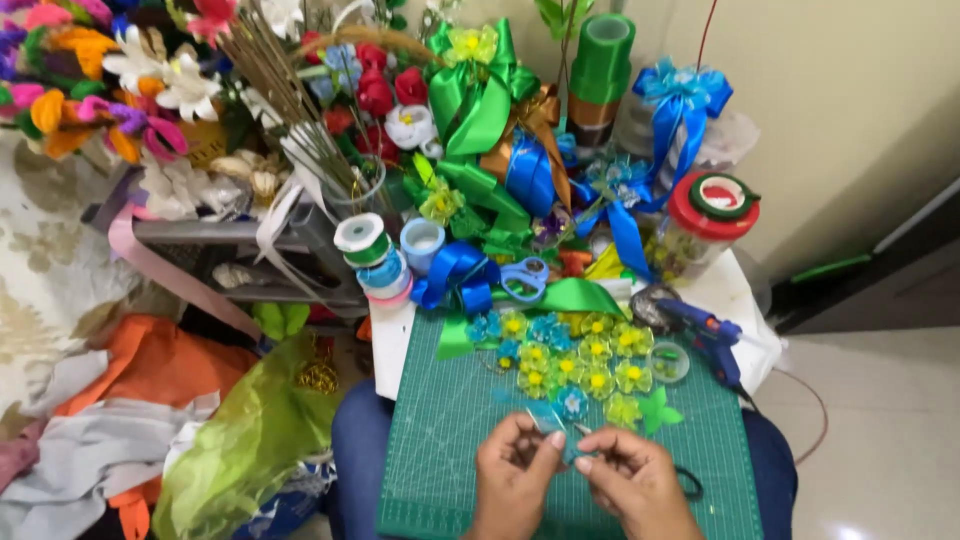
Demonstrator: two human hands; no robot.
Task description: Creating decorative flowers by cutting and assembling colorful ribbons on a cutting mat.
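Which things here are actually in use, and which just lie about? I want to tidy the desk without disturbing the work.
In use:
left hand
right hand
small blue ribbon piece pinched between both
green cutting mat
finished ribbon flowers

Lying about:
blue glue gun
blue-handled scissors
red-lidded jar
ribbon spools

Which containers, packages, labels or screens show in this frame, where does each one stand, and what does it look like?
No screens or readable labels show.
Clear plastic jar with red lid: right rear of the table, round, upright, small bright pieces inside.
Small clear round tub: on the green cutting mat, right of the ribbon flowers.
Stacked round ribbon spools: left table edge, white, green, blue, pink.
Left hand and right hand pinch a small blue ribbon piece.
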